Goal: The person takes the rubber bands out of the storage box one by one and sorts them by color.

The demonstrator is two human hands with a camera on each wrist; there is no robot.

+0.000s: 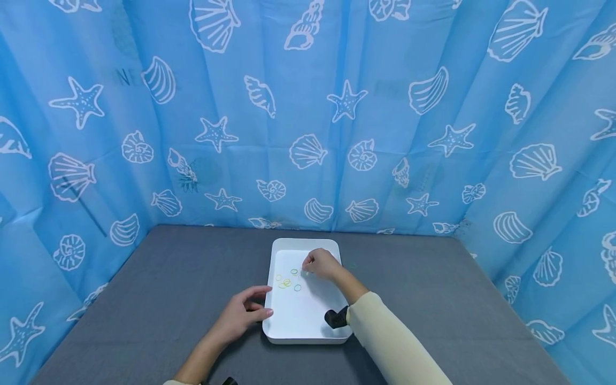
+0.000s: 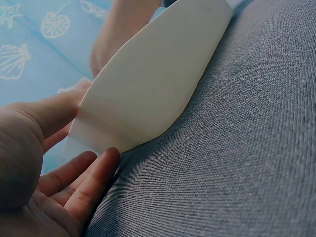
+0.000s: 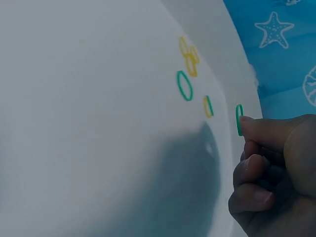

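Right hand, one; thumb and fingertip met in a narrow pinch on a thin green ring-shaped band, the other fingers curled toward the palm; position, over the far part of a white rectangular rimmed tray; height above the tray floor, not to be told. Left hand, one; digits moderately parted, set about the tray's left wall in a light grip.

Loose lot, lying in the tray: a cluster of thin yellow ring-shaped bands; a second green band, beside it; a yellow and green pair, overlapping.

Handling, as judged: a light pinch by the edge suited so slender a band; the curled fingers were best carried clear of the loose lot; the left hand did well to steady the wall without tipping it.

Views compared: the right wrist view showed the pinched band distinctly, which the head view hardly resolved; the left wrist view alone showed fingertips against the outer wall, low near the grey cloth tabletop; the head view alone gave both hands together.
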